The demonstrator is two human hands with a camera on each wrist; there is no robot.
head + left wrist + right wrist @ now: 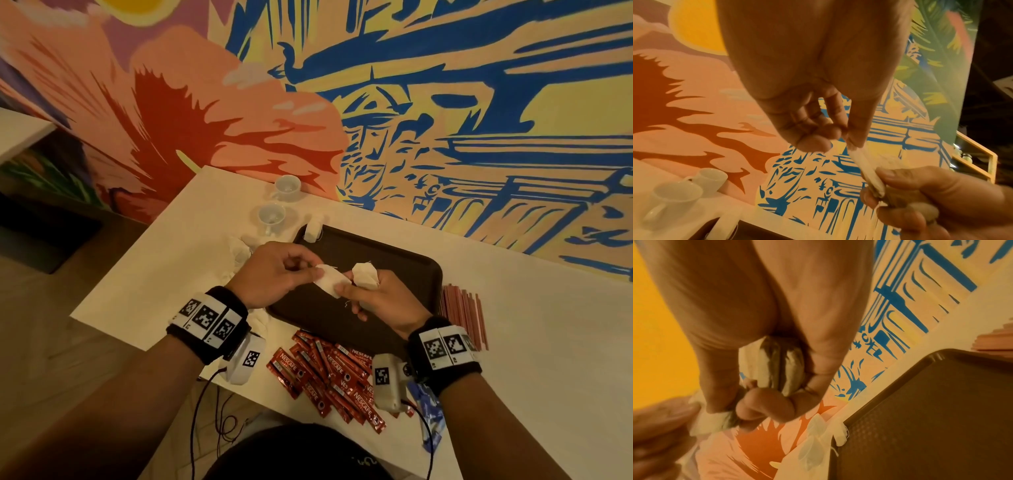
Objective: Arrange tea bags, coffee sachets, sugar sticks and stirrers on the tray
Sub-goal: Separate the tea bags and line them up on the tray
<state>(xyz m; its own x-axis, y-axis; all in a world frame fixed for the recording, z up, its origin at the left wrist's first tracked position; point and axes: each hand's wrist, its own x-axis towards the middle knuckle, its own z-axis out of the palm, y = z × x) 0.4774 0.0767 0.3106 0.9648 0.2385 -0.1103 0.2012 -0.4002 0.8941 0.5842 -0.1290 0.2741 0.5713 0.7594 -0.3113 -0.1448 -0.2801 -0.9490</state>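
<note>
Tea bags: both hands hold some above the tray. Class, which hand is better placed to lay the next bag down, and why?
Probably the left hand: it pinches a single tea bag over the tray, while the right hand grips a bunch of tea bags.

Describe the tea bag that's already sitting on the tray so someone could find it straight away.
Start at the dark brown tray in the middle of the white table. Go to its far left corner, nearest the two white cups; a pale tea bag lies over the rim there. It is the only tea bag on the tray that no hand is holding.
</note>
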